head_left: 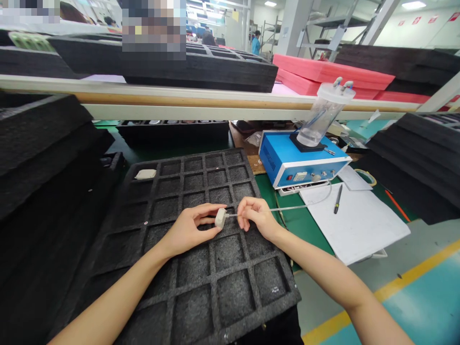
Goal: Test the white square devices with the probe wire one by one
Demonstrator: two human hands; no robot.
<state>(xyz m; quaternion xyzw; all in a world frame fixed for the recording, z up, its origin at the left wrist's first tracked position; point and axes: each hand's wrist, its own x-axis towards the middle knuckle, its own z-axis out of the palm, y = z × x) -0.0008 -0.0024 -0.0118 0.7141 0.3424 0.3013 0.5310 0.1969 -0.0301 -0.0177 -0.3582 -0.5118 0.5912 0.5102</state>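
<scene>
Between the thumb and fingers of my left hand is a small off-white block-shaped part. My right hand pinches a thin clear tube, whose end meets the right side of that part; whether it goes inside I cannot make out. The tube runs right to a blue box-shaped machine. Both hands are above a black foam tray divided into square pockets. A similar off-white part sits in the tray's far left corner pocket.
A clear cylinder stands tilted on the blue machine. White paper with a pen lies at right. Stacked black foam trays rise at left and right. A shelf edge crosses behind, bearing pink foam.
</scene>
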